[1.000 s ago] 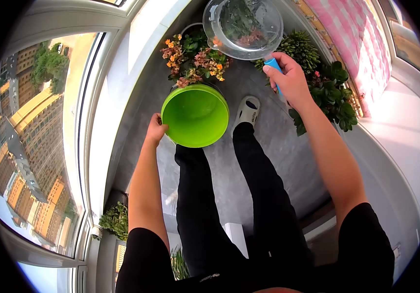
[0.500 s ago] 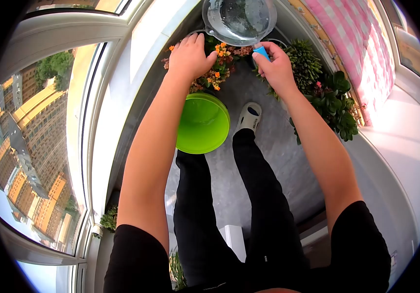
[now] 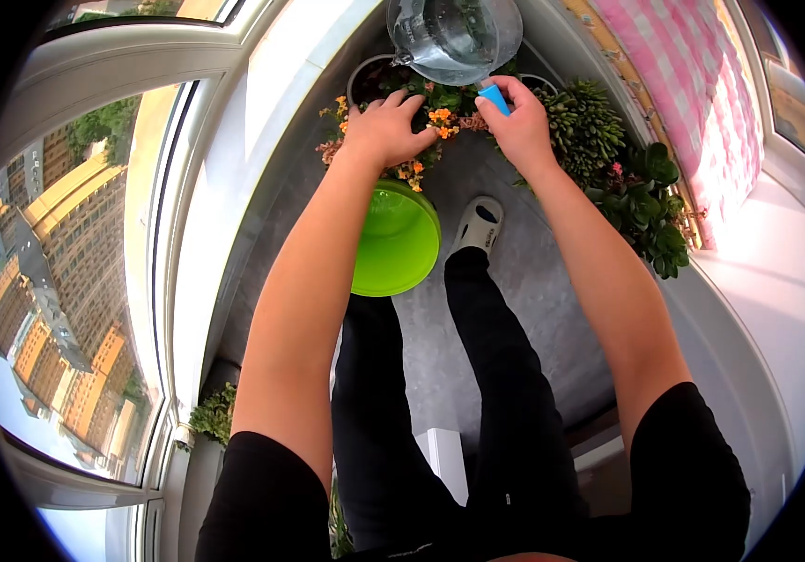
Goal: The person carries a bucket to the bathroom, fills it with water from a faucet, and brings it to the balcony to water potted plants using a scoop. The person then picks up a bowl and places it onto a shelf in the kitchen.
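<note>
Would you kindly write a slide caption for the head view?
Left hand at the orange-flowered plant, right hand holding a clear dipper by its blue handle.

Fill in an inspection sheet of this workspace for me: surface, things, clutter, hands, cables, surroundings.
Surface: gray floor, with light patches; wetness cannot be told.
Things: clear scoop over the pots, contents hard to tell; green bucket beside the orange-flowered plant.
Clutter: spiky-leaved plant and broad-leaved plant along the right; light clog on a foot near the bucket.
Hands: left hand spread at the flowers, holding no tool; right hand gripping the scoop's blue handle.
Cables: nothing seen.
Surroundings: window on the left, buildings outside; pink checked cloth on the right.
</note>
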Available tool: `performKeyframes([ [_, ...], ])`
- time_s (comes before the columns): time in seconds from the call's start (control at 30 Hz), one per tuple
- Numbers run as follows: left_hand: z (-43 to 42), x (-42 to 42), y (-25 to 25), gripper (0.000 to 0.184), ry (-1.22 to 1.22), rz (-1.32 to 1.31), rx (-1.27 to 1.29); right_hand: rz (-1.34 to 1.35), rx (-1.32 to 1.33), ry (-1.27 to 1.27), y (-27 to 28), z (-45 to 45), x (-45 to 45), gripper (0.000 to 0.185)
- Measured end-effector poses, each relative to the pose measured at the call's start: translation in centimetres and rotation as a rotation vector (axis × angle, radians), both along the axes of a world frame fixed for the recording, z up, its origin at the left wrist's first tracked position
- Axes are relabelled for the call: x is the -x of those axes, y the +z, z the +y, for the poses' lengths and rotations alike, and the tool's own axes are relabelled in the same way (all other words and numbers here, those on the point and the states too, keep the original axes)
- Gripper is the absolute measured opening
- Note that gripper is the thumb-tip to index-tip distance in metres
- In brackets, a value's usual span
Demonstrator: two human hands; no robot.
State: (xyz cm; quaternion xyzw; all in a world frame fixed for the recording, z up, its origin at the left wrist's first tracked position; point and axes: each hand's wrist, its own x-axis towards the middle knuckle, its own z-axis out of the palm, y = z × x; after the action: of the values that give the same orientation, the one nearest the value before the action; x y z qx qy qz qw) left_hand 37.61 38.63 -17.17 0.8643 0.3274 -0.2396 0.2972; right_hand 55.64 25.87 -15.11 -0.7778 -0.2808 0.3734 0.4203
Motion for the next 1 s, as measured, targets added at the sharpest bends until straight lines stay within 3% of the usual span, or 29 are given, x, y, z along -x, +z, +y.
performKeyframes([
  [1.0,-1.2,0.2,-0.1,0.073,-0.054,-0.005,-0.057,-0.288,0.04,0.027,-0.4,-1.0,1.0,0.035],
])
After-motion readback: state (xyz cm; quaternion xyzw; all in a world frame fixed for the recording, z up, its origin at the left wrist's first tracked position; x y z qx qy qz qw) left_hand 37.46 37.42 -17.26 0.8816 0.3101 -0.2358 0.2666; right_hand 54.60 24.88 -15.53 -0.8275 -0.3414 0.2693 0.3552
